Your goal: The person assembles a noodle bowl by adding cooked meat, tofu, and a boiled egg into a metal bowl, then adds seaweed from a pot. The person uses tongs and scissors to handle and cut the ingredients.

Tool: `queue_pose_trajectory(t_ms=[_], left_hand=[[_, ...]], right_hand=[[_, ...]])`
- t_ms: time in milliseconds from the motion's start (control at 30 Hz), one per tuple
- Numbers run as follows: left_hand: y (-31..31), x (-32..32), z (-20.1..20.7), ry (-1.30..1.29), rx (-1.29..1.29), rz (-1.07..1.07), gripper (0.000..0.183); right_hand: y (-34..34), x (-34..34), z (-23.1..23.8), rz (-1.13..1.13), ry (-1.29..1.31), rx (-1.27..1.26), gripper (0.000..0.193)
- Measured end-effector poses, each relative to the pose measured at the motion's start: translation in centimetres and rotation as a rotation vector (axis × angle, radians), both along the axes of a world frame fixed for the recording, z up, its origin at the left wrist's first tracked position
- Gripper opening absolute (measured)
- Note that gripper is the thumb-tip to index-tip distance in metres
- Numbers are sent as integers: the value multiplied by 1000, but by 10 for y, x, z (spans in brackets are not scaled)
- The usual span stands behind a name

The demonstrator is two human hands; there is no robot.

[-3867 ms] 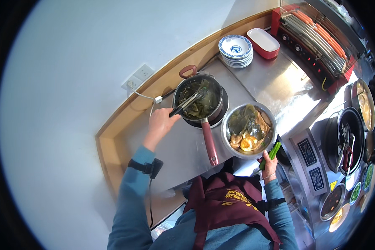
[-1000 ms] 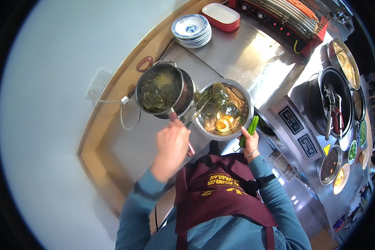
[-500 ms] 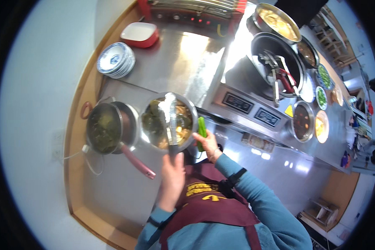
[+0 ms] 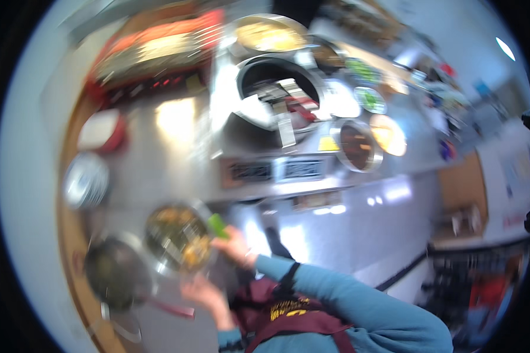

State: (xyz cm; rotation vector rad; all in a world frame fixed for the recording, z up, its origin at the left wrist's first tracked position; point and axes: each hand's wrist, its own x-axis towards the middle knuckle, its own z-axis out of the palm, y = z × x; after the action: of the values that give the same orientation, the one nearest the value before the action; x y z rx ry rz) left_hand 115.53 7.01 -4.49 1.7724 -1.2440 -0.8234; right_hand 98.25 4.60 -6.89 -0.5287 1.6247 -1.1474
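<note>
Motion smears much of the view. A steel pot of dark greens and pale yellowish pieces in liquid sits on the steel counter, left of the middle. My right hand is closed on a bright green handle-like piece at the pot's right rim; whether the two are joined I cannot tell. Close below the pot is my left hand, its fingers too blurred to read. No utensil can be made out in it. Left of the pot stands a dark pan with a pink handle.
A stack of bowls and a red-and-white dish stand at the left edge. Farther off are a large black pot with red-handled tools, a wide pan of yellow food, a steel bowl and several dishes.
The view has swung right, so the counter and pots appear farther left and lower. The shiny, dark-handled utensil at my left hand no longer shows clearly. My right hand still holds the green piece.
</note>
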Motion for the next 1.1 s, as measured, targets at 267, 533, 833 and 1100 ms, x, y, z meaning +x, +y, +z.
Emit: queue_pose_trajectory(t_ms=[267, 533, 833, 1100], left_hand=[[-10, 52, -56, 886, 353, 244, 24], [-8, -9, -13, 825, 417, 191, 27], [48, -121, 38, 720, 522, 41, 30], [140, -237, 93, 674, 659, -188, 33]], right_hand=[[-2, 23, -20, 22, -87, -42, 46], [58, 13, -30, 36, -181, -323, 40], [194, -72, 32, 20, -232, -299, 54], [333, -250, 121, -163, -160, -430, 42]])
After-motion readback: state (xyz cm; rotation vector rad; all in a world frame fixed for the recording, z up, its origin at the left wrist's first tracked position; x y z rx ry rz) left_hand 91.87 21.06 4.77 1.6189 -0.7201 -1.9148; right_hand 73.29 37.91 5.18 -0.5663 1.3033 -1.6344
